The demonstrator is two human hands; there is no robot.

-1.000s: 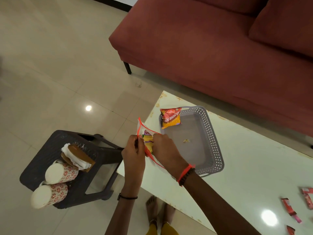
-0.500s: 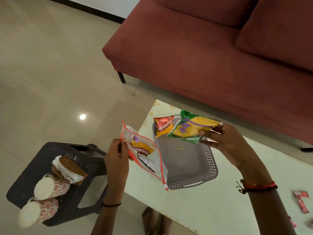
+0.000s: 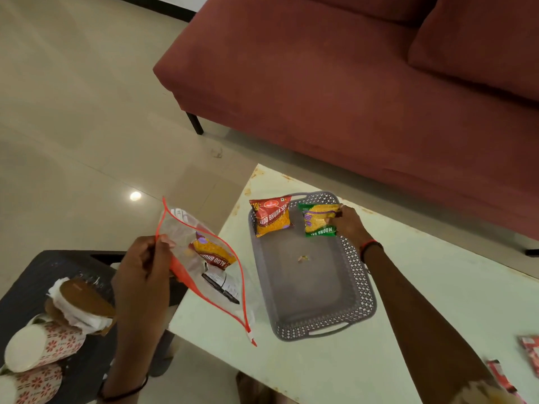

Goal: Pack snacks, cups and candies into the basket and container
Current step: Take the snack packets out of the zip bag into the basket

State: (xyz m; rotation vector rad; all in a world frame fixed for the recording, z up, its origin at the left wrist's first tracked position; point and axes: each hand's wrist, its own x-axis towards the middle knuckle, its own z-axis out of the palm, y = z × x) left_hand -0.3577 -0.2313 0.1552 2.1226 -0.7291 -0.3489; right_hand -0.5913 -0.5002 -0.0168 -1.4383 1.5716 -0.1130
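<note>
A grey perforated basket point(image 3: 361, 304) stands on the white table point(image 3: 437, 287). A red and yellow snack packet point(image 3: 272, 215) leans in its far left corner. My right hand point(image 3: 348, 223) pinches a green and yellow snack packet point(image 3: 319, 221) at the basket's far end, beside the red one. My left hand point(image 3: 143, 266) holds the red-edged rim of a clear zip bag point(image 3: 186, 237) over the table's left edge. Another snack packet point(image 3: 214, 255) lies inside the bag.
A dark stool point(image 3: 84, 363) at lower left carries two patterned paper cups point(image 3: 43, 345) lying on their sides and a brown item in white paper point(image 3: 78, 307). Red candy wrappers point(image 3: 528, 357) lie at the table's right edge. A maroon sofa point(image 3: 350, 83) stands behind the table.
My right hand drew the green packet out of the zip bag, carried it right and lowered it into the basket's far end. The left hand kept holding the bag.
</note>
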